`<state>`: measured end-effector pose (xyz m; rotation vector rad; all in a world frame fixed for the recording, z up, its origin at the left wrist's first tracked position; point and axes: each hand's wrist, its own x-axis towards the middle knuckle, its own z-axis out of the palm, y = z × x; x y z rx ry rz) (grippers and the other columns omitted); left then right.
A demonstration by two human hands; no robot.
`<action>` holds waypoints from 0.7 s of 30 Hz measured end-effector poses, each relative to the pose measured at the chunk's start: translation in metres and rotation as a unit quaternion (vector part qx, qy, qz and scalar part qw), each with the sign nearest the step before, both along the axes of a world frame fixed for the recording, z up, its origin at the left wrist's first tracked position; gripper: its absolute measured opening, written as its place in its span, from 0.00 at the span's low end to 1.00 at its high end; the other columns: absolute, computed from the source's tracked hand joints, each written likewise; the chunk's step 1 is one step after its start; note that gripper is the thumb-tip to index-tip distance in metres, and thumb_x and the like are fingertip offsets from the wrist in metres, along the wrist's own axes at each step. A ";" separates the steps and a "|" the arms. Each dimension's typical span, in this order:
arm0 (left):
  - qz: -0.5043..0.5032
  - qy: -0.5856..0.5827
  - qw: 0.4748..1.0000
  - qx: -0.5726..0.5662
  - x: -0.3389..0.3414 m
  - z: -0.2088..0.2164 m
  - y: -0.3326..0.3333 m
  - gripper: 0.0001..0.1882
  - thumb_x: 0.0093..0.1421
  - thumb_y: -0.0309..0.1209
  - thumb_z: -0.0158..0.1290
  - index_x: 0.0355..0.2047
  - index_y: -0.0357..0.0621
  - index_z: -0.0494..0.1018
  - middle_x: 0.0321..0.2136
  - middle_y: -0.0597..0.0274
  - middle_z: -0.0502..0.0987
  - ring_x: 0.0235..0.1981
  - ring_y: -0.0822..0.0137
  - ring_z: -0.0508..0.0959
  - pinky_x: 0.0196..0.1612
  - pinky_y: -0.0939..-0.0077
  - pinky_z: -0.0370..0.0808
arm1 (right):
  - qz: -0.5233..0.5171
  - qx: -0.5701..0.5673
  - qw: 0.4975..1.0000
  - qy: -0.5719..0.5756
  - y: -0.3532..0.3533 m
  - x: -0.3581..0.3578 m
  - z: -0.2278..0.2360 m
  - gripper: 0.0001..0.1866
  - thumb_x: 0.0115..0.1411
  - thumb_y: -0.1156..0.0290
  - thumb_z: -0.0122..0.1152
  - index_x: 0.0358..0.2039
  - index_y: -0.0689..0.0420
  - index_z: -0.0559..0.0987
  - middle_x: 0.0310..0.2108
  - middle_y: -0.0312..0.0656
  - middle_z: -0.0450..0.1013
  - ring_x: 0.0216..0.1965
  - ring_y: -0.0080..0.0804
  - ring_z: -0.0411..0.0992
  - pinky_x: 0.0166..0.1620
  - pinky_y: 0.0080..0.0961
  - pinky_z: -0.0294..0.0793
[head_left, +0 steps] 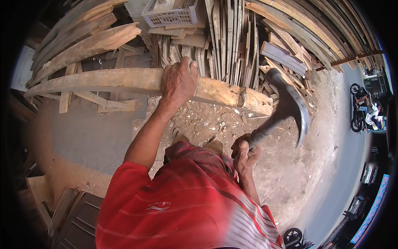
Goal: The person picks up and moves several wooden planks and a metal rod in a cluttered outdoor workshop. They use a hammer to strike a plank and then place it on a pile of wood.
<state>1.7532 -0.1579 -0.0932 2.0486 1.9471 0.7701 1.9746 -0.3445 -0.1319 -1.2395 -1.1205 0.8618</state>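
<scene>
A long, rough wooden beam (pixel 120 79) lies crosswise in front of me, and its right end is split and chipped. My left hand (pixel 180 81) is closed over the beam's top near its middle, fingers wrapped over the far edge. Below the beam's right end, my right hand (pixel 246 154) grips the handle of a claw hammer (pixel 286 101). The dark metal head is raised to the right of the beam's end, apart from it in the picture, with its curved claw pointing down toward me. The hammer is slightly blurred.
Upright planks (pixel 228 41) stand behind the beam, beside a white plastic crate (pixel 170 17). Thick boards (pixel 91 47) are stacked at far left. Wood chips litter the ground (pixel 207 118) by my feet. To the right runs a road (pixel 352 153) with a motorcycle (pixel 357 108) and riders.
</scene>
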 end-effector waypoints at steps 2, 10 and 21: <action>-0.008 -0.009 1.000 -0.018 0.003 0.003 0.000 0.23 0.72 0.41 0.45 0.50 0.28 0.73 0.37 0.33 0.81 0.39 0.37 0.81 0.50 0.48 0.72 | 0.002 0.190 0.982 0.002 0.003 0.008 0.011 0.27 0.67 0.43 0.60 0.36 0.57 0.68 0.21 0.36 0.67 0.18 0.25 0.65 0.22 0.25 0.68; -0.015 0.004 1.000 -0.018 0.004 0.006 0.006 0.28 0.72 0.42 0.46 0.56 0.24 0.70 0.41 0.31 0.81 0.43 0.36 0.80 0.53 0.49 0.73 | 0.035 -0.264 0.956 -0.124 0.037 0.002 -0.064 0.22 0.70 0.52 0.60 0.37 0.63 0.76 0.23 0.37 0.69 0.24 0.23 0.63 0.28 0.30 0.66; -0.006 -0.014 0.999 -0.028 0.001 0.002 0.001 0.28 0.72 0.42 0.46 0.58 0.24 0.69 0.41 0.29 0.81 0.42 0.36 0.81 0.51 0.47 0.74 | -0.059 0.272 0.959 0.044 0.020 0.010 0.073 0.31 0.67 0.34 0.51 0.36 0.54 0.65 0.20 0.36 0.62 0.16 0.26 0.62 0.25 0.28 0.70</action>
